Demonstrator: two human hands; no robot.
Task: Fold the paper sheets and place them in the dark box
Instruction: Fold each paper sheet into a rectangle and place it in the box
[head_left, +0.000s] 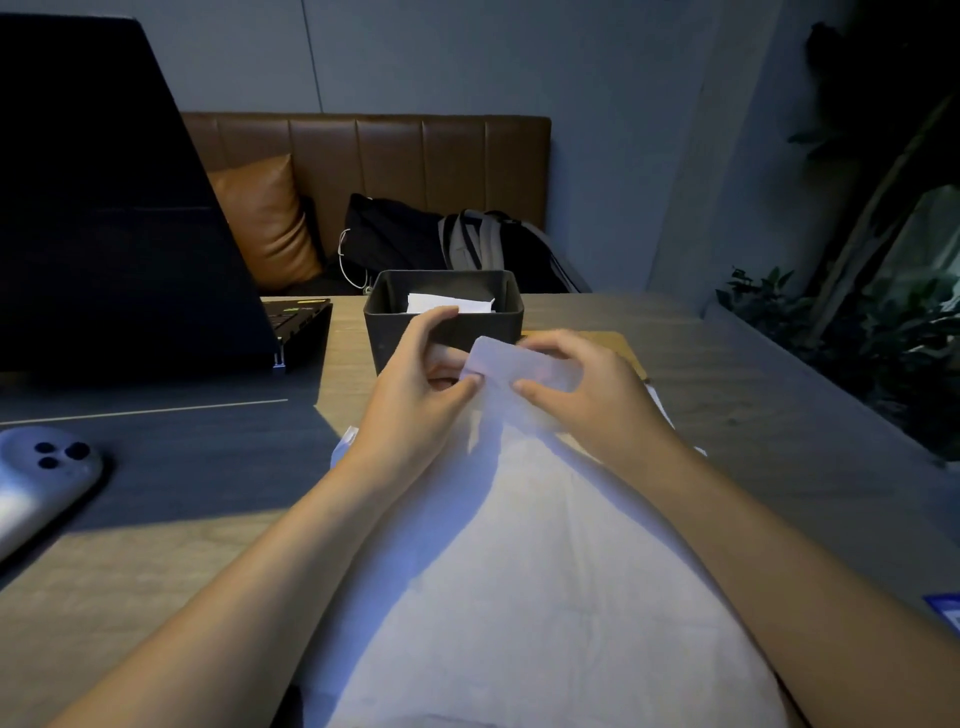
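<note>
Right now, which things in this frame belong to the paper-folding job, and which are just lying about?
Part of the job:
- paper sheet, pinched by the left hand and right hand
- dark box, with folded paper already inside
- large white sheet under the arms

Lying about:
- laptop
- phone
- backpack and cushion on the bench behind

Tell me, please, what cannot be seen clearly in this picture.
Head view only:
- Dark box contents: its wall and the left hand hide all but some white paper.
- Folds in the held sheet: both hands, including the right hand, cover them.
- Phone: cut off by the left edge.
- Plants: too dark.
</note>
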